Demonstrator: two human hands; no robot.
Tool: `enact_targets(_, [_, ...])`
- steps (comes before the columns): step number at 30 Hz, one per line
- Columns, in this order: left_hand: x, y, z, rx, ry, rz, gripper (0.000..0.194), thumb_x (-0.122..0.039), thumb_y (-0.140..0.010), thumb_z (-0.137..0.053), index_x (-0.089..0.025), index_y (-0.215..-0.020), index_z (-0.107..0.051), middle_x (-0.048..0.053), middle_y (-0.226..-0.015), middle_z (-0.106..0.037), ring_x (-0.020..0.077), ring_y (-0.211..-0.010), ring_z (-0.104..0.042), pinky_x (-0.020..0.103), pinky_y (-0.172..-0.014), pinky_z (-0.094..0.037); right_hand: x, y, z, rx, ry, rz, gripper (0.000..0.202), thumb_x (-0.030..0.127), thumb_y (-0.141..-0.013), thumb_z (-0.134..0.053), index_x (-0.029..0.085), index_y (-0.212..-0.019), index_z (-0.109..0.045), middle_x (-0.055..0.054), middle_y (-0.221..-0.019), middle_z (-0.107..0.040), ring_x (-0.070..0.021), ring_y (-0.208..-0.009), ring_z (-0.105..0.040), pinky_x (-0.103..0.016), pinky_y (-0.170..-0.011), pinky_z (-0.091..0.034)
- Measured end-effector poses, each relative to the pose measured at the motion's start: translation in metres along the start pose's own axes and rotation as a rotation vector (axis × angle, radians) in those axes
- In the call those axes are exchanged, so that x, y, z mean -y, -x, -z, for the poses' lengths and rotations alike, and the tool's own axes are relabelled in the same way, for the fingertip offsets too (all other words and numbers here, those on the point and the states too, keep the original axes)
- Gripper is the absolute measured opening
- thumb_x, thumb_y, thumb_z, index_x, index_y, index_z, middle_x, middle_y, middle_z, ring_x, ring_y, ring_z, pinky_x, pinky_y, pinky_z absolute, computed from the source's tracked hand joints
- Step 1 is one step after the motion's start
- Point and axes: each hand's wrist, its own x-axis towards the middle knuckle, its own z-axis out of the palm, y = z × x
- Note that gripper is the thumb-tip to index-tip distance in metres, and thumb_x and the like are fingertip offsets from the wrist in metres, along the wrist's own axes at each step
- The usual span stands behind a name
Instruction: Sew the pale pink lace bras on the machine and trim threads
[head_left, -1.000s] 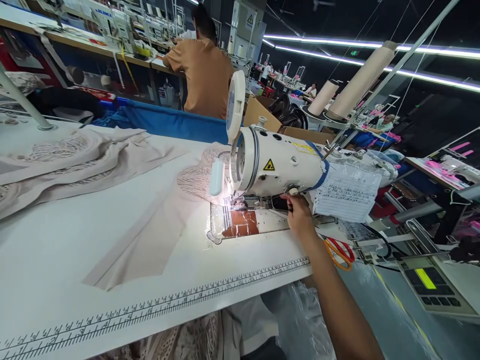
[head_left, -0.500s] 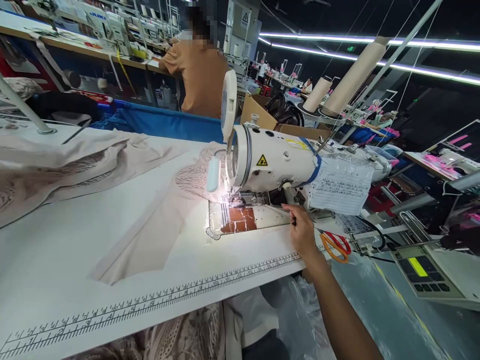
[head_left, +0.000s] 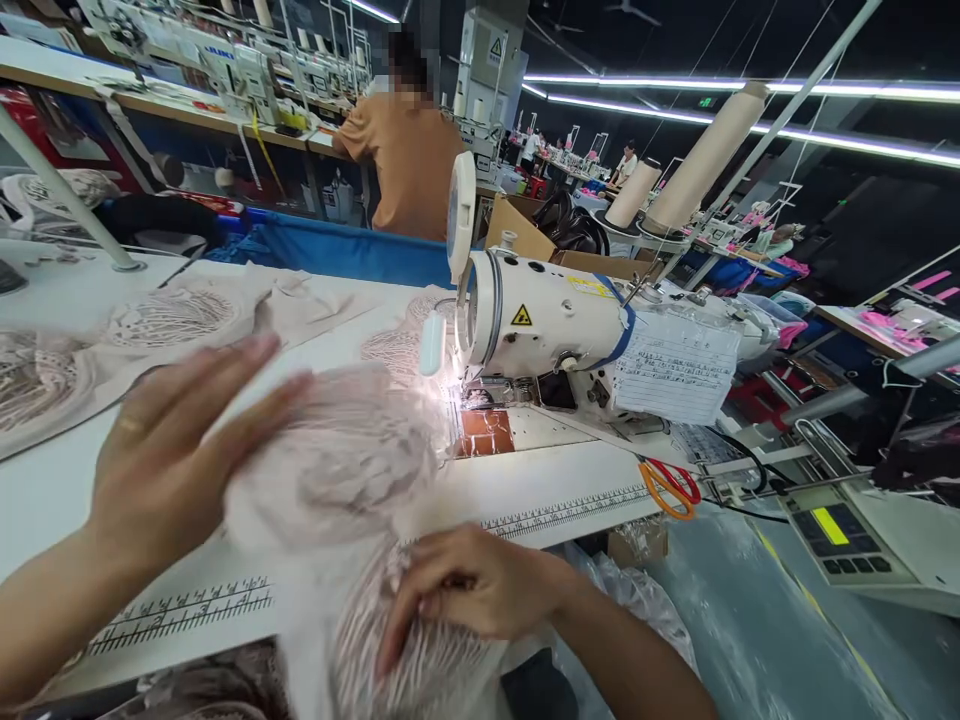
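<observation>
A pale pink lace fabric piece (head_left: 337, 470) lies over the front edge of the white table (head_left: 45, 500), blurred by motion. My left hand (head_left: 180, 440) is at its left side, fingers stretched out and apart. Lower down, my right hand (head_left: 465, 590) has its fingers bent together on the fabric's gathered lace part. Behind the fabric stands a white sewing machine (head_left: 540, 310), its lamp lit at the needle area. Another lace piece (head_left: 397, 345) lies left of the needle.
More lace fabric (head_left: 172, 315) lies at the table's left. Scissors with red and orange handles (head_left: 667, 488) rest at the right edge. A control box (head_left: 840, 535) stands at the right. Beyond a blue cloth (head_left: 337, 245), a person in a brown shirt (head_left: 412, 160) faces away.
My left hand has come into view. My right hand has moved from beside the machine down and left onto the fabric. A fabric piece now hangs over the table's front edge.
</observation>
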Motion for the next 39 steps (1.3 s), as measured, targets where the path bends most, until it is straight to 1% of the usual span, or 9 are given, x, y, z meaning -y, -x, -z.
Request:
enact_targets(2, [0.003,-0.005,-0.008,-0.026,-0.286,-0.039,0.077,-0.060,-0.104,-0.022,0.001,-0.149,-0.034,0.027,-0.166,-0.007,0.0464,-0.152,-0.005,0.069,-0.116,-0.009,-0.005,0.004,-0.002,-0.204,0.152,-0.174,0.029,0.004,-0.093,-0.048,0.019,-0.086,-0.071,-0.003,-0.095,-0.072,-0.0160,-0.097,-0.067,-0.026,-0.090,-0.051])
enact_targets(4, [0.007,0.006,-0.018,0.068,-0.432,-0.016,0.080,-0.063,-0.102,-0.020,0.002,-0.133,-0.055,0.030,-0.152,-0.036,0.0512,-0.142,-0.027,0.072,-0.108,-0.025,-0.009,0.006,-0.004,-0.321,0.255,-0.299,0.026,0.003,-0.093,-0.050,0.019,-0.089,-0.071,-0.004,-0.098,-0.068,-0.0169,-0.095,-0.065,-0.028,-0.090,-0.050])
enact_targets(8, [-0.005,0.057,-0.047,0.540,0.159,0.018,0.059,-0.064,-0.092,-0.041,-0.020,-0.068,-0.072,0.011,-0.094,-0.070,0.0314,-0.095,-0.060,0.043,-0.090,-0.049,-0.018,-0.001,-0.016,-0.434,0.156,-0.219,0.030,0.021,-0.102,-0.047,0.020,-0.081,-0.067,-0.003,-0.089,-0.063,-0.0157,-0.089,-0.061,-0.028,-0.085,-0.048])
enact_targets(11, [-0.029,0.084,-0.061,0.622,0.632,0.368,0.045,-0.064,-0.079,-0.065,-0.021,-0.068,-0.069,0.005,-0.074,-0.069,0.0263,-0.078,-0.063,0.033,-0.076,-0.053,-0.032,-0.014,-0.031,-0.699,0.016,-0.127,0.028,0.037,-0.100,-0.054,0.021,-0.078,-0.058,0.001,-0.076,-0.058,-0.0145,-0.075,-0.057,-0.026,-0.072,-0.045])
enact_targets(15, [-0.046,0.089,-0.063,0.479,0.911,0.823,0.043,-0.061,-0.074,-0.074,-0.019,-0.080,-0.068,0.001,-0.061,-0.064,0.0253,-0.069,-0.064,0.031,-0.066,-0.054,-0.053,-0.025,-0.044,-1.071,-0.085,-0.192,0.039,0.056,-0.086,-0.066,0.023,-0.082,-0.046,0.006,-0.068,-0.045,-0.0125,-0.062,-0.043,-0.024,-0.058,-0.036])
enact_targets(22, [-0.015,0.078,-0.073,0.628,0.580,0.559,0.064,-0.083,-0.080,-0.046,-0.021,-0.065,-0.047,0.001,-0.062,-0.055,0.0207,-0.066,-0.053,0.026,-0.060,-0.046,-0.055,-0.016,-0.031,-0.857,0.037,-0.316,0.048,0.056,-0.096,-0.044,0.023,-0.064,-0.033,0.006,-0.059,-0.032,-0.0114,-0.060,-0.032,-0.027,-0.056,-0.026])
enact_targets(31, [-0.013,0.067,-0.073,0.863,0.433,0.347,0.049,-0.066,-0.088,-0.043,-0.022,-0.068,-0.043,-0.001,-0.067,-0.049,0.0186,-0.066,-0.046,0.026,-0.062,-0.039,-0.047,-0.007,-0.001,-0.299,-0.061,-0.338,0.054,0.057,-0.090,-0.061,0.023,-0.060,-0.032,0.007,-0.058,-0.029,-0.0091,-0.056,-0.026,-0.026,-0.051,-0.021])
enact_targets(36, [-0.020,0.063,-0.073,0.843,0.348,0.323,0.053,-0.071,-0.084,-0.040,-0.023,-0.061,-0.039,-0.001,-0.059,-0.044,0.0179,-0.058,-0.043,0.027,-0.056,-0.036,-0.049,-0.010,0.007,-0.178,-0.075,-0.322,0.054,0.055,-0.091,-0.060,0.023,-0.058,-0.032,0.007,-0.055,-0.026,-0.0090,-0.053,-0.024,-0.025,-0.048,-0.022])
enact_targets(39, [-0.033,0.077,-0.076,0.651,0.321,0.402,0.058,-0.075,-0.082,-0.040,-0.024,-0.056,-0.035,0.000,-0.053,-0.047,0.0186,-0.054,-0.045,0.028,-0.053,-0.038,-0.055,-0.014,-0.006,-0.389,0.112,-0.358,0.043,0.039,-0.095,-0.054,0.023,-0.059,-0.037,0.006,-0.054,-0.035,-0.0107,-0.052,-0.034,-0.025,-0.050,-0.029])
